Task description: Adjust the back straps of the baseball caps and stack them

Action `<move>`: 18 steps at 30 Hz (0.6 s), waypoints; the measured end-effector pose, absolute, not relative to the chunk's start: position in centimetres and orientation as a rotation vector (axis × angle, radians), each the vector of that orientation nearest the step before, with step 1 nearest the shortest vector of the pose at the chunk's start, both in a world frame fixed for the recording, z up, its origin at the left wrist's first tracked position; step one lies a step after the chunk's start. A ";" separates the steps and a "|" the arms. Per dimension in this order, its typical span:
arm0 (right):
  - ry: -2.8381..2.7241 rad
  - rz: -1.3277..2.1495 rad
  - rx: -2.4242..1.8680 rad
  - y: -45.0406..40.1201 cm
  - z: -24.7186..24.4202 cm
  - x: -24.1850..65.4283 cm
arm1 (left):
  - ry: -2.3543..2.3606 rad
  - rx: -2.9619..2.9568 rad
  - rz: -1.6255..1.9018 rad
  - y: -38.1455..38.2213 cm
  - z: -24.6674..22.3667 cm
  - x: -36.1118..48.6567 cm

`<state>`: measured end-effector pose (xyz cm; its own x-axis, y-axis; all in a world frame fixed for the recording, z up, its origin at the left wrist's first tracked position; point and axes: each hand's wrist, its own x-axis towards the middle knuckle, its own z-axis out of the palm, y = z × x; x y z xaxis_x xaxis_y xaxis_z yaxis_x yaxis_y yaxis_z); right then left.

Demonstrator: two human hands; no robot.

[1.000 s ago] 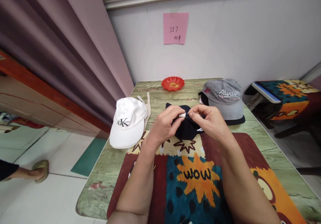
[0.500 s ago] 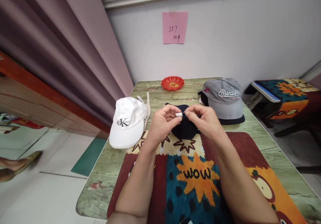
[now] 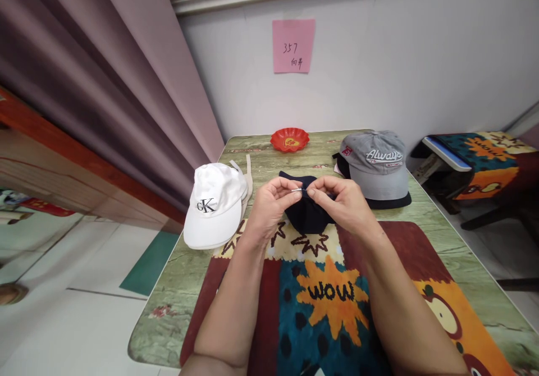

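Observation:
A dark navy cap (image 3: 309,219) rests at the middle of the table, partly hidden by both hands. My left hand (image 3: 275,203) pinches a small white piece, which looks like a tag or strap end, at the cap's upper edge. Close beside it, my right hand (image 3: 341,199) pinches the dark strap or edge of the same cap. On the left lies a white cap (image 3: 217,202) with CK lettering and loose straps behind it. A grey cap (image 3: 379,165) marked "Always" sits on top of dark headwear at the right.
A red scalloped dish (image 3: 289,140) stands at the table's back edge, below a pink note (image 3: 293,46) on the wall. A colourful mat (image 3: 324,320) covers the near part of the green table (image 3: 155,320). Purple curtains hang at left.
The white piece has turned and now shows as a thin strip between my fingers. My fingertips have shifted slightly on the cap. The foot on the floor at left has moved further left.

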<state>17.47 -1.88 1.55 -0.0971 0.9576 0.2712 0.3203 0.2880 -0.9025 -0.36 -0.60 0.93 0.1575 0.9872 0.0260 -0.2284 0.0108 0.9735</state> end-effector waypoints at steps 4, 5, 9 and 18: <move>-1.636 0.785 -1.231 -2.0 1.7 17.5 | 0.874 1.091 1.174 -0.8 1.3 -0.2; -1.636 0.774 -1.240 -2.1 1.7 17.4 | 0.873 1.086 1.172 -0.8 1.4 -0.2; -1.610 0.763 -1.251 -2.2 1.9 17.1 | 0.889 1.089 1.172 -1.0 1.7 -0.1; -1.560 0.787 -1.215 -1.8 1.1 17.0 | 0.887 1.115 1.154 -1.0 1.5 -0.1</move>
